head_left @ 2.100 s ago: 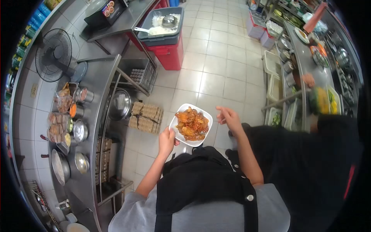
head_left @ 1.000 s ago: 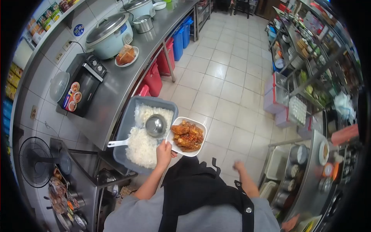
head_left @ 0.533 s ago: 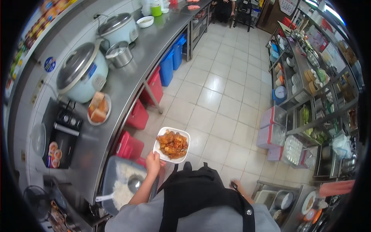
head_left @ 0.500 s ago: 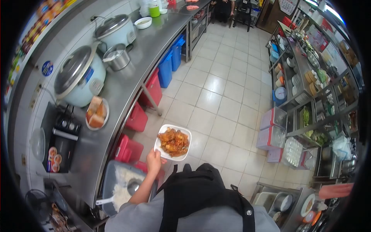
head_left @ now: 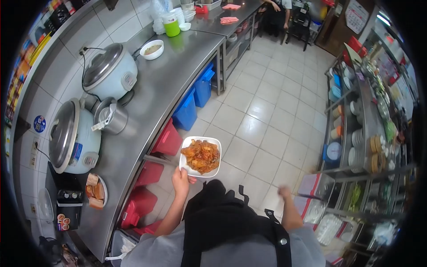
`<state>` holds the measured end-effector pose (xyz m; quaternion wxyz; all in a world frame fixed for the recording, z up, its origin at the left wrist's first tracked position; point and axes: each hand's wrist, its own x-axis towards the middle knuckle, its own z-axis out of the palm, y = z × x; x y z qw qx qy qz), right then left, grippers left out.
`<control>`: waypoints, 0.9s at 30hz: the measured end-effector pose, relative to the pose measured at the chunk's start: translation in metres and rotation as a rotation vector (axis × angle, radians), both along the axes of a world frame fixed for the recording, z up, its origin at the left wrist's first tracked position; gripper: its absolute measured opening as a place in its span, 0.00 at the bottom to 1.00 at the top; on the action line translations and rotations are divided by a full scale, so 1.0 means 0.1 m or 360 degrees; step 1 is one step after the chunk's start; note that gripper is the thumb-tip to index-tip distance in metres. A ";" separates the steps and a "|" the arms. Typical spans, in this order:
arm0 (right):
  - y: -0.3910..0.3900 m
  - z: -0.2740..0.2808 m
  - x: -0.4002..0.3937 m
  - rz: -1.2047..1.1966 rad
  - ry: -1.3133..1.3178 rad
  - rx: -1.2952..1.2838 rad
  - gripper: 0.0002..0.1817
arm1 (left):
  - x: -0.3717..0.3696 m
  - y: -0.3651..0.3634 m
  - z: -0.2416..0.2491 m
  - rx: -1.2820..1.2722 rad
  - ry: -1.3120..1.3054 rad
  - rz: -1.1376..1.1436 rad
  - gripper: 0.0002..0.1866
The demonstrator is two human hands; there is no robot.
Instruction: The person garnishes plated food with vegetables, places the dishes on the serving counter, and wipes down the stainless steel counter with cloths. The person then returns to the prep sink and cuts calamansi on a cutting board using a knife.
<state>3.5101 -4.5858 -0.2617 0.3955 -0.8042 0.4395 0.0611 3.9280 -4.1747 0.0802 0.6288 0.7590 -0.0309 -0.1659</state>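
Observation:
My left hand (head_left: 181, 179) grips the near left corner of a white square plate (head_left: 183, 167), with the thumb over the rim. On it lies a heap of glossy orange-brown food in sauce (head_left: 202, 155); the plate looks level above the tiled floor. My right hand (head_left: 284, 192) hangs low on the right, blurred, so its fingers do not show clearly. The nearest things to it are the clear plastic boxes with red edges (head_left: 311, 186).
Along the left runs a steel counter (head_left: 155, 89) with two rice cookers (head_left: 74, 135), a metal pot (head_left: 116, 122), a soup bowl (head_left: 152, 50) and a plate of bread (head_left: 95, 191). Red bins (head_left: 167, 139) stand beneath. Dish shelves (head_left: 369, 171) line the right. A person (head_left: 275, 18) is at the far end.
My view has moved forward along the aisle, past the rice tub at the lower left. My right hand has come into view. The plate stays in my left hand.

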 end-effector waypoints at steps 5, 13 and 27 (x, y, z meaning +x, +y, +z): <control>-1.48 1.80 3.13 -0.0417 -0.0839 0.0319 0.16 | 0.79 -0.67 -0.10 0.0057 -0.0039 0.0182 0.16; -1.82 0.53 2.70 0.0234 0.0557 0.0165 0.18 | 2.76 -2.44 -0.10 0.0055 -0.0117 0.0157 0.14; -5.87 1.29 7.34 0.0811 -0.0096 -0.0586 0.14 | 4.95 -5.28 0.15 -0.0062 -0.0126 0.0485 0.17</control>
